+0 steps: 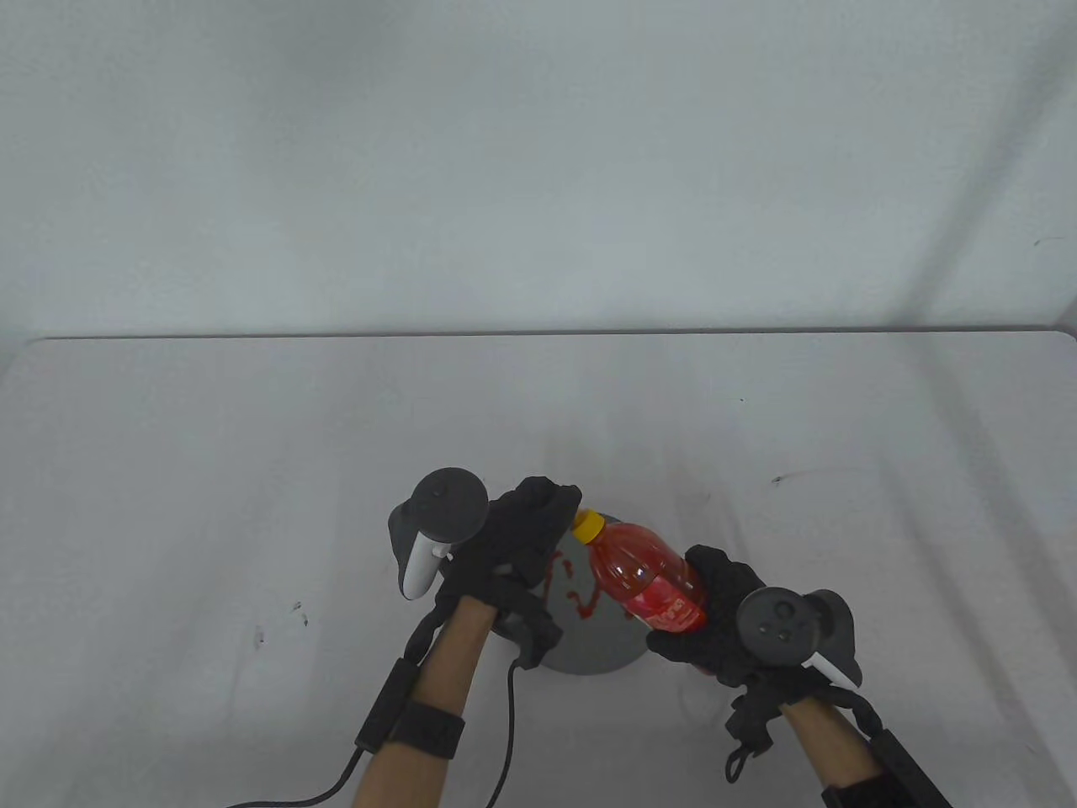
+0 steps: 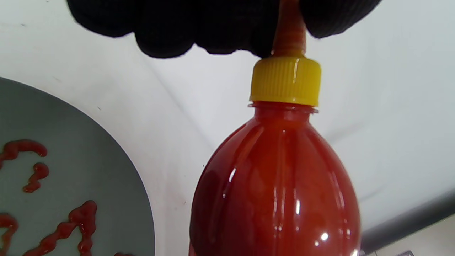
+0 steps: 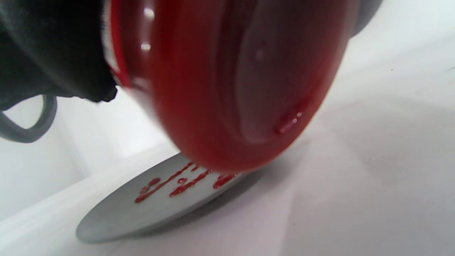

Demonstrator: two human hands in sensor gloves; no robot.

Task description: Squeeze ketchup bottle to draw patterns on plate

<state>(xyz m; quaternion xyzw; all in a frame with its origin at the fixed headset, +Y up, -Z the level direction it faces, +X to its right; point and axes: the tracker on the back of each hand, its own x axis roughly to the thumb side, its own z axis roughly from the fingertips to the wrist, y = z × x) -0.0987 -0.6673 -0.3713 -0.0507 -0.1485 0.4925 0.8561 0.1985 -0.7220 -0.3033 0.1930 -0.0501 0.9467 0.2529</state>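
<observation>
Table view: one ketchup bottle (image 1: 644,581), one plate (image 1: 593,648), two hands.

1. The ketchup bottle (image 2: 277,188) fills the lower centre, its yellow cap (image 2: 285,81) pointing up.
2. Black gloved fingers (image 2: 170,25) of the left hand close around the red nozzle (image 2: 289,33) above the cap.
3. The grey plate (image 2: 89,170) at left carries red ketchup squiggles (image 2: 67,227).
</observation>
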